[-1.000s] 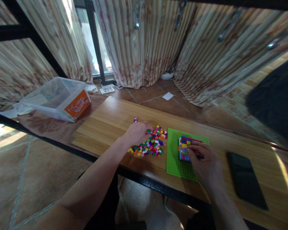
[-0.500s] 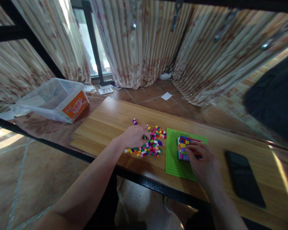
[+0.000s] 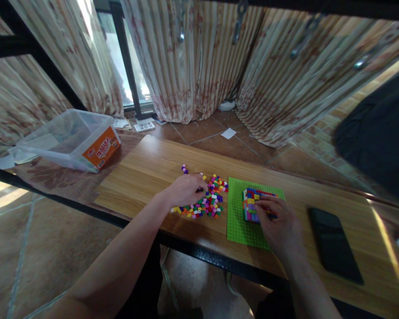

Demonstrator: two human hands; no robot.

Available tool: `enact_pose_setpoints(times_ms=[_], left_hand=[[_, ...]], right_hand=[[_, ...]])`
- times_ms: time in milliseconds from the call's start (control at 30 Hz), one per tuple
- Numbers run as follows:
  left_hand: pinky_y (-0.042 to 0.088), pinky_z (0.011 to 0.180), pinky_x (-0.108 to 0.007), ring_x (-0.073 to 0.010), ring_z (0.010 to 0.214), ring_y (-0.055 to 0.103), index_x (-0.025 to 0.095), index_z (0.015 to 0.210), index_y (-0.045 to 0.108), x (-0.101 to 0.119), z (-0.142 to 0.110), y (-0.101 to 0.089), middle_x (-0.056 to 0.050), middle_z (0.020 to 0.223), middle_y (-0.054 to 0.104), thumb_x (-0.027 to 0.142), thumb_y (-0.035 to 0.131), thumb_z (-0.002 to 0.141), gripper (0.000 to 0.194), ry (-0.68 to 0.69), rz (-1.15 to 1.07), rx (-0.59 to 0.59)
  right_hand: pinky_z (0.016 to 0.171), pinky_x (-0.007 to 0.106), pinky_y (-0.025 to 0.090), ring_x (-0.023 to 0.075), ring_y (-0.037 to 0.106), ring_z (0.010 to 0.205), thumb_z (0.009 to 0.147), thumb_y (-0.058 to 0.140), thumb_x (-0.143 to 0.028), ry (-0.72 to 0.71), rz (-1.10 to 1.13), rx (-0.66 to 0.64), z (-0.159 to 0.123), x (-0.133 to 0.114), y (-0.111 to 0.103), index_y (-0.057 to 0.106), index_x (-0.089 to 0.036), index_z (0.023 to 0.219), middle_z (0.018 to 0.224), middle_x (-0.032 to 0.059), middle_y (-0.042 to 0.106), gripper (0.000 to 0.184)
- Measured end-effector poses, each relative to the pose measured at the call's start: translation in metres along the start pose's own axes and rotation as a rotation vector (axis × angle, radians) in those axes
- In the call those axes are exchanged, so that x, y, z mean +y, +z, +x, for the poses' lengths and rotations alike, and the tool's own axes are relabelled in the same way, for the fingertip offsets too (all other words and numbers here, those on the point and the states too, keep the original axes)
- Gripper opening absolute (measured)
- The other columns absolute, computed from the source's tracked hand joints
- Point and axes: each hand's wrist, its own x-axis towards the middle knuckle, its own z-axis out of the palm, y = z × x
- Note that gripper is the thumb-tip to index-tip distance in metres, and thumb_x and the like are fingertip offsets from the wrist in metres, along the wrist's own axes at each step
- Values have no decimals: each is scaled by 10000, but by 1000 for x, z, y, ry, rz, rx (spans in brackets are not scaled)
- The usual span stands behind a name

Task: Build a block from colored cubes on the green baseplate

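My left hand (image 3: 186, 190) rests low over a loose pile of small multicoloured toy bricks (image 3: 214, 206). Its fingers are curled and pinched among the bricks, and whatever lies between the fingertips is hidden. On a green studded baseplate (image 3: 236, 226) stands a low block build (image 3: 250, 208) of red, blue, yellow, orange and purple bricks. Thumb and fingers of my right hand (image 3: 282, 223) are closed together at the top of this build, touching it. They cover its right and near parts, and anything small in the pinch cannot be made out.
A black phone (image 3: 334, 243) lies on the wooden tabletop (image 3: 146, 177) at the right. A clear plastic tub (image 3: 63, 150) with an orange label stands beyond the left end. A few purple and pink bricks (image 3: 184, 169) lie apart, behind the pile. Someone's dark clothing (image 3: 379, 133) shows at the right.
The whole view has shifted slightly, so things appear a little further left. Both hands stay in nearly the same places, with the left fingers still in the pile and the right on the build.
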Motion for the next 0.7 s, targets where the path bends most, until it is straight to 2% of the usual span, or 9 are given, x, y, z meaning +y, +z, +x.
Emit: enact_pose_setpoints(times_ms=[133, 267, 400, 500, 700], left_hand=[[418, 661, -227, -122, 675, 575, 176, 853, 696, 5, 2, 0, -7, 740, 650, 196, 525, 846, 173, -22, -146, 19], [364, 564, -203, -92, 562, 504, 158, 812, 676, 18, 7, 8, 23, 625, 597, 207, 502, 867, 188, -12, -316, 24], [371, 556, -194, -90, 571, 513, 156, 864, 670, 35, 12, 18, 26, 630, 597, 199, 495, 877, 181, 19, -442, 28], [400, 582, -195, -99, 621, 548, 171, 908, 671, 43, 13, 24, 20, 676, 621, 182, 505, 869, 170, 17, -492, 65], [418, 593, -207, -113, 653, 565, 160, 878, 679, 47, 14, 31, 1, 730, 646, 174, 534, 836, 152, -38, -497, 135]], right_hand=[[882, 434, 466, 230, 625, 935, 848, 568, -340, 2, 4, 31, -1, -4, -1, 690, -210, 815, 998, 82, 688, 181], [926, 455, 422, 238, 611, 985, 868, 568, -335, -49, -50, 101, -2, -21, 0, 691, -229, 888, 1024, 67, 702, 164], [871, 394, 460, 208, 632, 915, 897, 548, -351, -89, 97, 29, -3, -43, 10, 678, -207, 987, 961, 67, 716, 215], [853, 398, 459, 218, 630, 921, 904, 537, -356, -67, 124, -52, -3, -55, 17, 685, -211, 1002, 968, 68, 718, 229], [795, 376, 465, 208, 635, 855, 903, 527, -330, 5, 215, -78, 0, -59, 22, 703, -229, 953, 901, 45, 723, 209]])
